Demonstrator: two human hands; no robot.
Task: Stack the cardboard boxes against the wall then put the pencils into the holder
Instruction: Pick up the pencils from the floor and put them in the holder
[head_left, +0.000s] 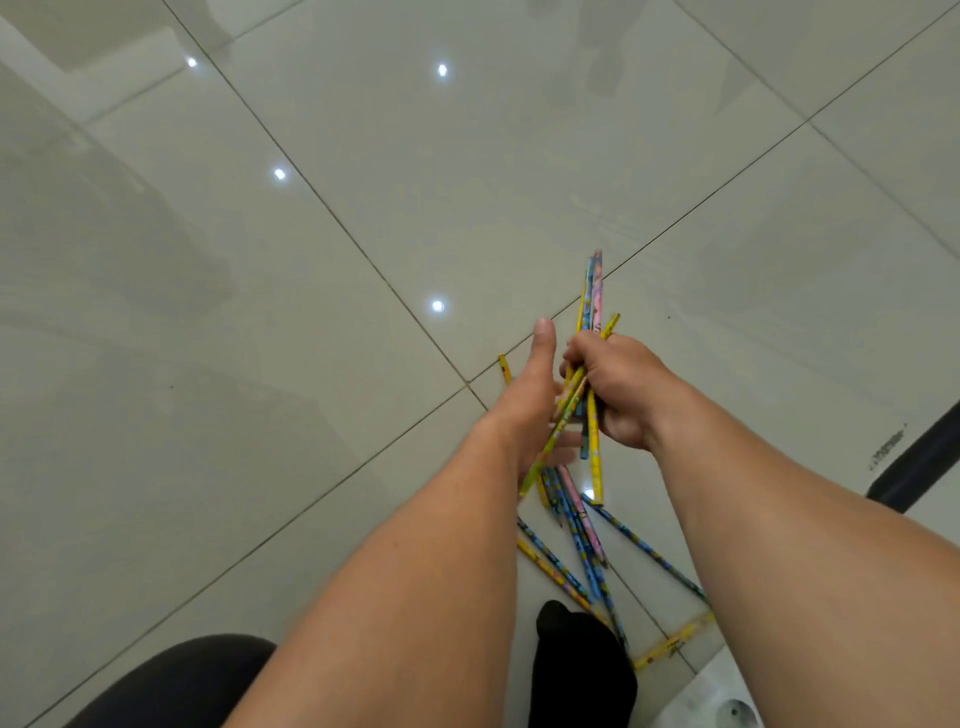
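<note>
My right hand (621, 389) grips a bundle of several pencils (592, 291), yellow, blue and pink, their ends sticking out above and below the fist. Close beside it on the left is my left hand (535, 395), thumb pointing up and fingers straight against the bundle's lower part. Several more pencils (582, 525) lie scattered on the tiled floor (311, 312) below the hands. One yellow pencil (670, 644) lies apart near the lower right. No cardboard boxes and no pencil holder are in view.
A black sock-clad foot (576, 670) stands just below the loose pencils. A dark knee (176, 680) fills the lower left. A black bar-like object (919, 457) lies at the right edge. A pale object (727, 701) shows at the bottom right.
</note>
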